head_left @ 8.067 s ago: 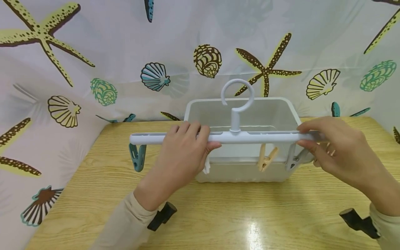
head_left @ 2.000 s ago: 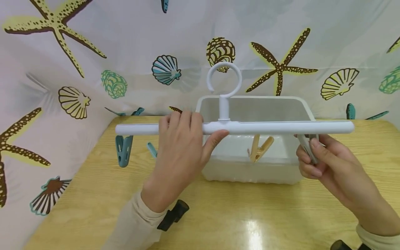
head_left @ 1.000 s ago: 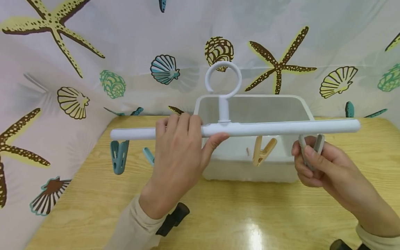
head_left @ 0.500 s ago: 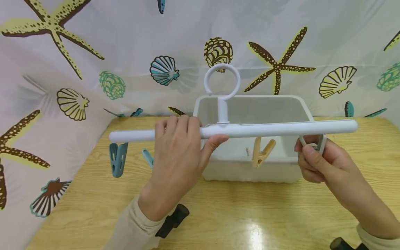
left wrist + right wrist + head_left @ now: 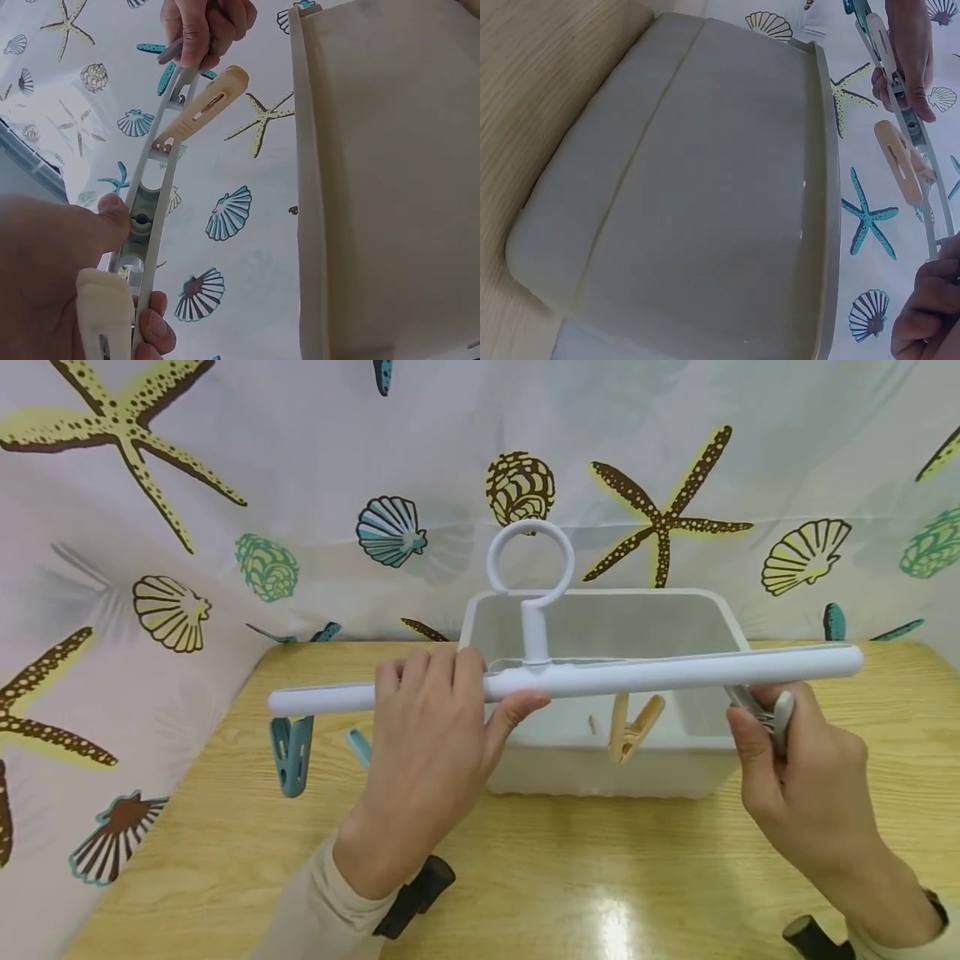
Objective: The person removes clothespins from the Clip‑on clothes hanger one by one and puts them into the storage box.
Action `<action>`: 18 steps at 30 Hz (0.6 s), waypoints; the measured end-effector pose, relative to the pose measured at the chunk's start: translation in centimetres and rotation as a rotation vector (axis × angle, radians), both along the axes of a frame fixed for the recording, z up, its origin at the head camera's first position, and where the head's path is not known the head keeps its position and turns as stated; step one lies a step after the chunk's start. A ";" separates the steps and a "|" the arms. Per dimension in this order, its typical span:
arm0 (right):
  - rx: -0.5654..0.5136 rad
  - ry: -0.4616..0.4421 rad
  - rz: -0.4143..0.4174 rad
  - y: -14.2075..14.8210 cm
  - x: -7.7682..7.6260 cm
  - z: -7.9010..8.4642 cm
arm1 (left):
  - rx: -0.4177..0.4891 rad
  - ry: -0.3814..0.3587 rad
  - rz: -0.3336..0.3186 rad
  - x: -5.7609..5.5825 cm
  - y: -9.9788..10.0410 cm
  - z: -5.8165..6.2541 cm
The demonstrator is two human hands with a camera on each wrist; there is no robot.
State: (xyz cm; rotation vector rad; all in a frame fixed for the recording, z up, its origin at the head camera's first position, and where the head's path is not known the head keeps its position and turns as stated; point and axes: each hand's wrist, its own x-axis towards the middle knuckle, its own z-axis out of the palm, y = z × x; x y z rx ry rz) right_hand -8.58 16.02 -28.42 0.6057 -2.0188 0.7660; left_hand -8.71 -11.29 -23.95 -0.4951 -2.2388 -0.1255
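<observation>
My left hand (image 5: 431,768) grips the bar of a white clip hanger (image 5: 600,680), left of its round hook. My right hand (image 5: 810,785) pinches a grey clothespin (image 5: 780,718) under the bar's right part, thumb on one side and curled fingers on the other. Between the hands hangs a peach clothespin (image 5: 630,727). A teal clothespin (image 5: 291,756) hangs near the left end, and a light blue one (image 5: 360,746) is partly hidden by my left hand. In the left wrist view, a cream clothespin (image 5: 105,307) sits by my left hand on the slotted underside of the bar.
Behind and below the hanger, a translucent white bin (image 5: 600,777) stands on the wooden table (image 5: 570,868). A pale cloth (image 5: 450,435) printed with shells and starfish rises at the back and left.
Eight seconds ago my right hand pinched the bar's right end; it then took the grey clothespin. In the last half second it has turned knuckles-up, tilting the clothespin. My left hand keeps its grip.
</observation>
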 end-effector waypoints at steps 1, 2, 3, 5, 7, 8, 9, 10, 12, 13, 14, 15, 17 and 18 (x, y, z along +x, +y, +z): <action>0.028 0.040 -0.045 0.0 0.0 0.0 | 0.003 -0.003 -0.002 0.0 0.1 -0.1; 0.052 0.074 -0.090 0.0 0.1 -0.1 | 0.005 -0.006 -0.005 0.1 0.2 -0.2; 0.069 0.108 -0.137 0.0 0.2 -0.1 | 0.006 -0.009 -0.007 0.1 0.3 -0.3; 0.094 0.166 -0.221 0.0 0.3 0.0 | 0.009 -0.017 -0.009 0.2 0.5 -0.4; 0.099 0.205 -0.273 -0.1 0.4 0.2 | 0.012 -0.025 -0.009 0.4 0.7 -0.4; 0.095 0.217 -0.292 -0.2 0.5 0.3 | 0.009 -0.026 -0.006 0.5 0.8 -0.5; 0.089 0.226 -0.311 -0.3 0.6 0.4 | 0.005 -0.029 -0.003 0.6 0.8 -0.5; 0.081 0.236 -0.326 -0.5 0.6 0.5 | 0.001 -0.032 0.000 0.7 0.9 -0.5; 0.073 0.262 -0.351 -0.7 0.7 0.7 | -0.011 -0.032 0.005 0.8 1.0 -0.5; 0.071 0.278 -0.360 -0.9 0.7 0.8 | -0.019 -0.032 0.006 0.9 1.0 -0.5; 0.074 0.289 -0.368 -1.0 0.7 0.9 | -0.027 -0.027 0.004 1.0 1.0 -0.5; 0.084 0.271 -0.362 -0.9 0.8 0.9 | -0.032 -0.022 0.001 1.0 1.0 -0.5; 0.126 0.205 -0.314 -0.5 0.9 1.1 | -0.039 -0.015 -0.008 1.0 0.9 -0.4; 0.135 0.160 -0.277 -0.3 1.0 1.0 | -0.041 -0.017 -0.015 0.9 0.8 -0.4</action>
